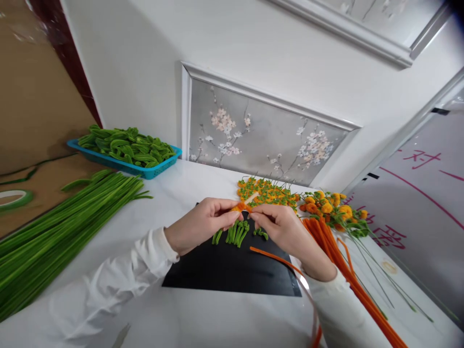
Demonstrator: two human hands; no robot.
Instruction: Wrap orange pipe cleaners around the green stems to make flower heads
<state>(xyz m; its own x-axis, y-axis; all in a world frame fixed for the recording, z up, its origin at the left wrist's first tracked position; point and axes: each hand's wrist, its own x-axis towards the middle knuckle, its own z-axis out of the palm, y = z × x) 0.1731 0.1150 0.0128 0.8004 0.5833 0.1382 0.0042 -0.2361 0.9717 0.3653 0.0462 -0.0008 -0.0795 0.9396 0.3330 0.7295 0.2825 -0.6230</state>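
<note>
A long orange pipe cleaner (279, 258) trails across the black mat (232, 270) on the white bench (203, 319) and runs under the right hand (286, 231). Both hands meet above the mat: the left hand (203, 224) and the right pinch a small orange coil (242, 207) between fingertips, each grip closed on it. Just below lie short green stubs (235, 234). To the left, a sheaf of long green pipe cleaners (61, 227) lies flat. To the right sits a bundle of orange pipe cleaners (326, 241). Beyond the hands lie finished orange flowers (268, 191). Farther left, a blue basket (159, 168) holds folded green leaves (126, 145).
</note>
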